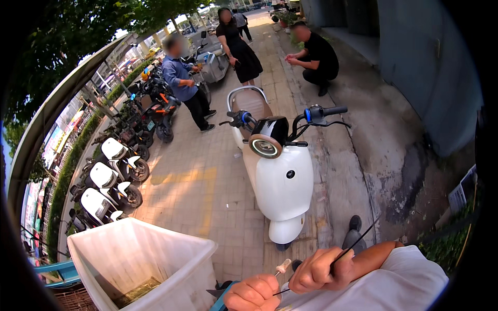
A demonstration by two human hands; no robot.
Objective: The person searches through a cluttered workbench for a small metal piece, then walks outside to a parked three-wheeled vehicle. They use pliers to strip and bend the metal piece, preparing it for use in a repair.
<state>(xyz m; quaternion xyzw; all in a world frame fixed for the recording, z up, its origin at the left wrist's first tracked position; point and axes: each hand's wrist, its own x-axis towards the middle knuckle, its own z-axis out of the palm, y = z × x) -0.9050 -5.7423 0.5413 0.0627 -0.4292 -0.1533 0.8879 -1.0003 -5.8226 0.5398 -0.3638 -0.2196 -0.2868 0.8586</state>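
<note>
The walkway (pixel 181 192) runs out ahead of me, and the largest thing close by on it is the white scooter (pixel 285 181), upright and facing me with nobody's hand on its bars (pixel 332 111). I can't see what props it; if its stand is poorly set, a bump from my knee or elbow could tip it. Next in size is the bin (pixel 140 254), low on my left, open and pale, with dry litter (pixel 137 292) on its floor. It sits near my left hand, so anything small I let slip on that side could drop in and be awkward to find.

My hands are near each other but apart, both closed on the black cord (pixel 358 241). My left hand (pixel 251 294) is a tight fist; my right hand (pixel 321 269) pinches farther along, and a short stretch shows between them. The loose end rises stiffly past my right wrist. If I pull hard and one grip slides, that end could whip up toward my face, or the cord could scrape my fingers. Too sharp a bend at the pinch could kink it.

Smallest is a pale knob (pixel 283 266) poking up between my hands. I can't tell what holds it; a sudden jerk could knock it loose.
</note>
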